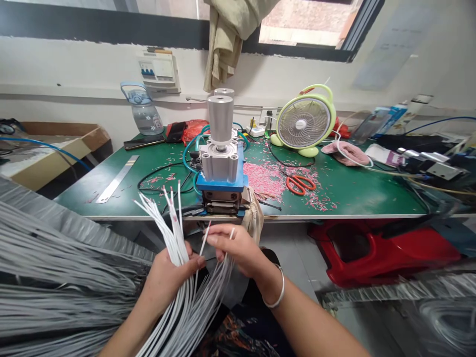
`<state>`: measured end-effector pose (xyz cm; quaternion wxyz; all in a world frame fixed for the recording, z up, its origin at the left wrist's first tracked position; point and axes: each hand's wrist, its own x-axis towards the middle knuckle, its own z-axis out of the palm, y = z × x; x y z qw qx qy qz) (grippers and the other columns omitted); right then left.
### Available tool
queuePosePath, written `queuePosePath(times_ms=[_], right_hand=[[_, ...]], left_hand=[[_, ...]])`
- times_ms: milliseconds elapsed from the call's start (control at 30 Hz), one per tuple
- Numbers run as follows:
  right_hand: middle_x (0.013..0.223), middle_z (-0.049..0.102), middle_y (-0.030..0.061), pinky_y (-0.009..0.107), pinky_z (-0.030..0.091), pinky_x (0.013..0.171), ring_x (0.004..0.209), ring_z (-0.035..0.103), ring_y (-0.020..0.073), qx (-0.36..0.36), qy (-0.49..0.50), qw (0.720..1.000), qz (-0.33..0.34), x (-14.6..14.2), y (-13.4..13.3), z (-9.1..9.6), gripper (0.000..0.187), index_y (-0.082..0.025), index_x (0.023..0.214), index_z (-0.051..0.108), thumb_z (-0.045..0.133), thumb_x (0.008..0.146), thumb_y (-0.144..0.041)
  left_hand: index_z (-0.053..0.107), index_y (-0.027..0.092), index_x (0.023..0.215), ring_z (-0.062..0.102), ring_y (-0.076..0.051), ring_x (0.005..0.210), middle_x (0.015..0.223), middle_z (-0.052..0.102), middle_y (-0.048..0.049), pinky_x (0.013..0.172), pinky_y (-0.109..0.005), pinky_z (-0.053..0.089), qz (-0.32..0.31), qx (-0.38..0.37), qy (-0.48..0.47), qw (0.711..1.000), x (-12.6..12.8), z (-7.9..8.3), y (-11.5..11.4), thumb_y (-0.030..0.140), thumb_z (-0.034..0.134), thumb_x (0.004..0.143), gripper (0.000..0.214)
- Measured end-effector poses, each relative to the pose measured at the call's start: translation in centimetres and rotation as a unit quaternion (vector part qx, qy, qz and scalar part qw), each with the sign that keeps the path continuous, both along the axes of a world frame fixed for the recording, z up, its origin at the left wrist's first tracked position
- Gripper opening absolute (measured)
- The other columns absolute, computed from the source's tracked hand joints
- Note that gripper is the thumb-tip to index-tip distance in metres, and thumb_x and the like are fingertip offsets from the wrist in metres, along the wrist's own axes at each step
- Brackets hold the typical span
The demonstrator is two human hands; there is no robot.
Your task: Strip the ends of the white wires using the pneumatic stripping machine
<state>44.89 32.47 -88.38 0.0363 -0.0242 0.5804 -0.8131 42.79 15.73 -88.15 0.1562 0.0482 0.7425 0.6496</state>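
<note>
A bundle of thin white wires (169, 233) with reddish tips is gripped in my left hand (169, 275), its ends fanning up and to the left. My right hand (236, 248) is closed on other white wires (219, 282) whose lengths hang down toward my lap. One single wire with a red tip stands up between the two hands, close to the right fingertips. Just beyond my hands, at the table edge, stands a pneumatic press (220, 163) with a silver cylinder and a blue plate.
On the green table (372, 196) lie red-handled scissors (300, 185), pink-and-white scraps (262, 181), a steel ruler (118, 179), a green fan (305, 121) and a water bottle (145, 114). Many grey wires (67, 277) hang at left. A red stool (372, 253) is under the table.
</note>
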Motion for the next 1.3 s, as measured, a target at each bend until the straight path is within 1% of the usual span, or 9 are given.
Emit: queuePosePath(times_ms=[100,267,433,600,833,1000,1067,1167,1300], right_hand=[[0.049,0.053,-0.0014,0.018,0.025,0.039,0.037,0.039,0.004,0.021,0.001,1.0,0.009,-0.2,-0.6,0.2,0.026,-0.01,0.071,0.063,0.059,0.071,-0.036],[0.063,0.058,0.0013,0.018,0.021,0.035,0.034,0.038,0.0019,-0.129,-0.028,0.987,-0.09,-1.1,-0.1,1.0,0.022,-0.011,0.071,0.06,0.058,0.07,-0.033],[0.058,0.054,-0.0013,0.017,0.021,0.034,0.033,0.034,0.0014,-0.211,-0.059,0.969,-0.116,-1.6,0.6,1.6,0.019,-0.011,0.071,0.059,0.06,0.069,-0.029],[0.058,0.054,-0.0015,0.018,0.02,0.034,0.034,0.033,0.0013,-0.183,-0.029,0.977,-0.108,-1.6,1.0,0.9,0.021,-0.012,0.069,0.057,0.058,0.071,-0.033],[0.054,0.055,-0.0004,0.018,0.023,0.039,0.036,0.035,0.0017,-0.038,0.021,0.998,-0.042,-0.3,1.4,-0.4,0.025,-0.011,0.067,0.061,0.057,0.074,-0.034],[0.056,0.056,0.0002,0.019,0.035,0.048,0.047,0.049,0.007,-0.067,0.001,0.998,-0.022,0.0,0.8,-0.4,0.023,-0.012,0.075,0.062,0.061,0.07,-0.034],[0.055,0.055,-0.0011,0.019,0.035,0.048,0.047,0.048,0.0065,-0.054,0.005,0.998,-0.007,0.0,0.3,-0.2,0.023,-0.012,0.078,0.062,0.062,0.069,-0.033],[0.052,0.054,-0.0009,0.017,0.03,0.042,0.04,0.043,0.0042,-0.03,0.004,0.999,-0.011,-0.1,-0.4,0.1,0.022,-0.011,0.07,0.062,0.059,0.071,-0.032],[0.058,0.056,0.0001,0.018,0.028,0.036,0.035,0.042,0.0043,-0.121,-0.027,0.99,-0.072,-0.8,-0.3,0.5,0.021,-0.011,0.066,0.059,0.057,0.071,-0.032]], left_hand=[[0.055,0.014,0.075,0.058,-0.015,0.059,0.062,0.062,-0.0018,0.059,-0.025,0.046,-0.018,-0.045,0.026,0.998,0.0,0.3,-0.2,0.029,0.07,0.058,0.027],[0.053,0.014,0.087,0.064,-0.021,0.067,0.067,0.066,-0.0047,0.067,-0.034,0.051,0.101,0.098,-0.046,0.989,-0.5,2.3,-0.1,0.027,0.069,0.061,0.033],[0.056,0.016,0.084,0.065,-0.02,0.064,0.064,0.065,-0.003,0.063,-0.033,0.054,0.166,0.129,-0.018,0.977,-0.9,4.2,0.2,0.022,0.068,0.062,0.025],[0.058,0.016,0.083,0.064,-0.019,0.068,0.069,0.064,-0.0016,0.06,-0.03,0.054,0.178,0.164,-0.048,0.969,-0.9,3.6,0.0,0.021,0.066,0.065,0.02],[0.053,0.015,0.084,0.061,-0.014,0.054,0.059,0.061,0.0019,0.057,-0.027,0.052,0.133,0.14,-0.116,0.974,-0.8,1.1,0.2,0.018,0.074,0.054,0.036],[0.049,0.015,0.082,0.057,-0.012,0.045,0.05,0.059,0.004,0.048,-0.021,0.046,0.083,0.083,-0.073,0.99,-0.1,0.5,0.6,0.023,0.075,0.051,0.042],[0.05,0.014,0.08,0.058,-0.013,0.047,0.052,0.061,0.0019,0.05,-0.022,0.047,0.048,0.055,-0.055,0.996,0.0,0.4,0.7,0.024,0.075,0.051,0.04],[0.053,0.012,0.084,0.061,-0.015,0.054,0.059,0.065,-0.0021,0.056,-0.024,0.049,0.01,0.036,-0.055,0.998,0.0,0.5,0.6,0.025,0.074,0.054,0.039],[0.052,0.013,0.102,0.064,-0.019,0.063,0.066,0.067,-0.0049,0.064,-0.031,0.052,0.074,0.097,-0.073,0.99,-0.4,1.8,0.3,0.028,0.067,0.062,0.045]])
